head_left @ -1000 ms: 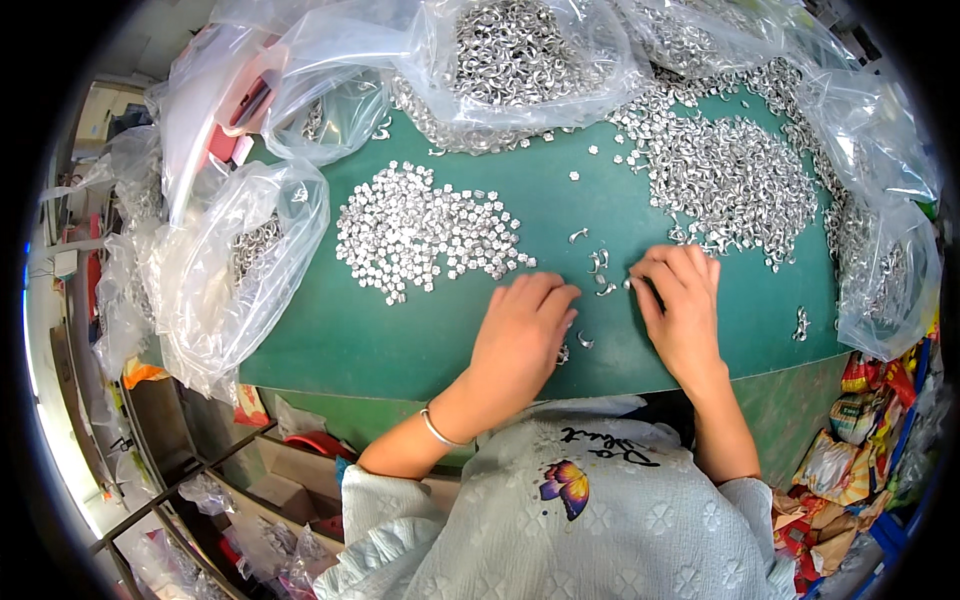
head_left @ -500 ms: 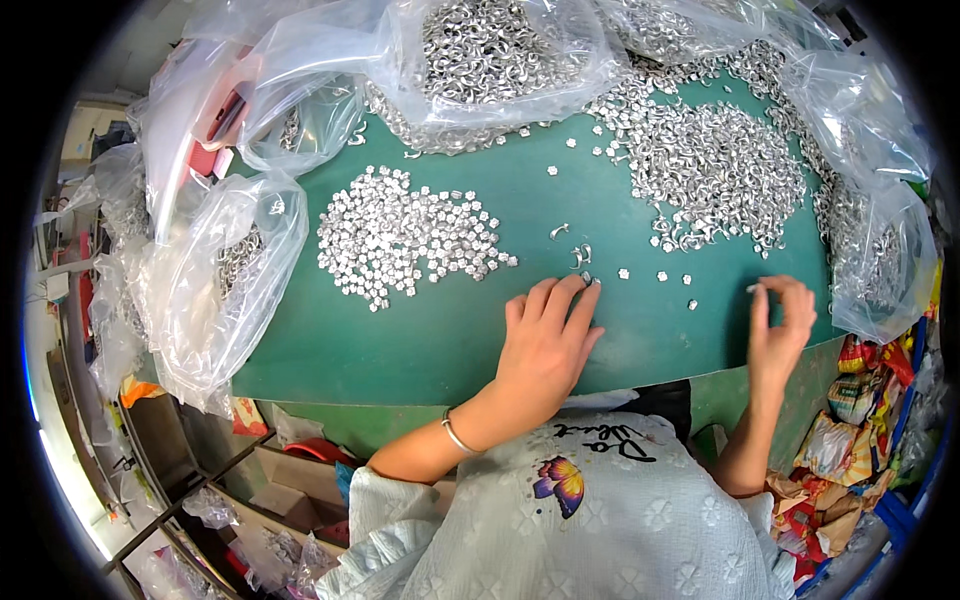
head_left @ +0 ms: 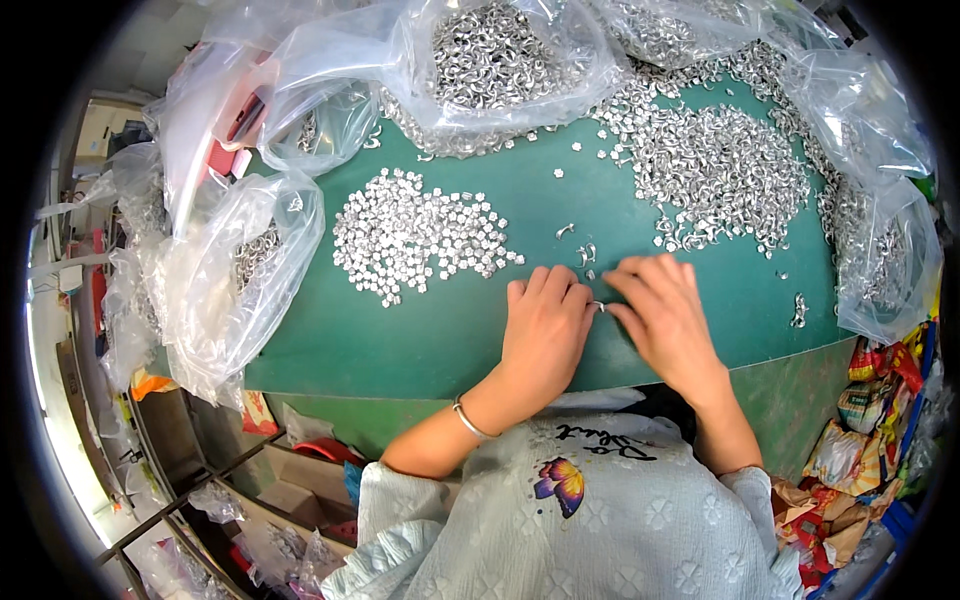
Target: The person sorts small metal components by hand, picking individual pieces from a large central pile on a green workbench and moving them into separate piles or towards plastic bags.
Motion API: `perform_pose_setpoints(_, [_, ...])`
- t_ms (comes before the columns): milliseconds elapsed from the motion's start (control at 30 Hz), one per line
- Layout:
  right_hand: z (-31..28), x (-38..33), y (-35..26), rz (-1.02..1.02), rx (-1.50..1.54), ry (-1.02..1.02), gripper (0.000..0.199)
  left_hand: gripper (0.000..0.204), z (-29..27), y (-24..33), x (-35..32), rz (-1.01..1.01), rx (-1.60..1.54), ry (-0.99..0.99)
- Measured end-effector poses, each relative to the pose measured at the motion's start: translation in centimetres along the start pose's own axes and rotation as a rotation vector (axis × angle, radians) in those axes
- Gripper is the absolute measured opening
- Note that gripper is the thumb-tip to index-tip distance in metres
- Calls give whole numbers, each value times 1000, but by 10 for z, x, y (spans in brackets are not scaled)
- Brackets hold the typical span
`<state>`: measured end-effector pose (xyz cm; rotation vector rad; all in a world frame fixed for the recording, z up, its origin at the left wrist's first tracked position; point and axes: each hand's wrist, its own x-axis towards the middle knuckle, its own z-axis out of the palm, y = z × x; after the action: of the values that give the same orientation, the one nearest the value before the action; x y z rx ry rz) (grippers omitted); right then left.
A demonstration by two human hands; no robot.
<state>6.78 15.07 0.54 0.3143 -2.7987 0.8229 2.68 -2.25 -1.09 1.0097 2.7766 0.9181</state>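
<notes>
My left hand (head_left: 545, 335) is closed in a pinch over the green tabletop (head_left: 430, 345). At its fingertips, a small silver metal piece (head_left: 599, 307) reaches across to my right hand (head_left: 665, 318). My right fingers are curled, with the thumb against that piece; its exact shape is too small to make out. Just beyond the hands lie a few loose curved silver pieces (head_left: 586, 253). To the left spreads a pile of small flower-shaped silver pieces (head_left: 415, 235). A larger heap of curved silver pieces (head_left: 720, 175) lies at the far right.
Clear plastic bags full of silver parts (head_left: 490, 60) line the far edge. Another clear bag (head_left: 245, 285) stands on the left, and one more (head_left: 885, 270) on the right. A small silver cluster (head_left: 799, 310) lies near the right edge. Colourful packets (head_left: 840, 450) sit beyond the table's near right edge.
My right hand has moved left from the table's right side, carrying a small piece to my left hand. The silver cluster near the right edge now shows, while loose flower pieces are covered.
</notes>
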Motion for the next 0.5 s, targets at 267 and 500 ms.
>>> perform_pose_setpoints(267, [-3, -23, 3, 51, 84, 64, 15, 34, -8, 11, 1, 10, -251, 74])
perform_pose_setpoints(500, [-64, -85, 76, 605, -639, 320, 15, 37, -19, -4, -1, 11, -57, 18])
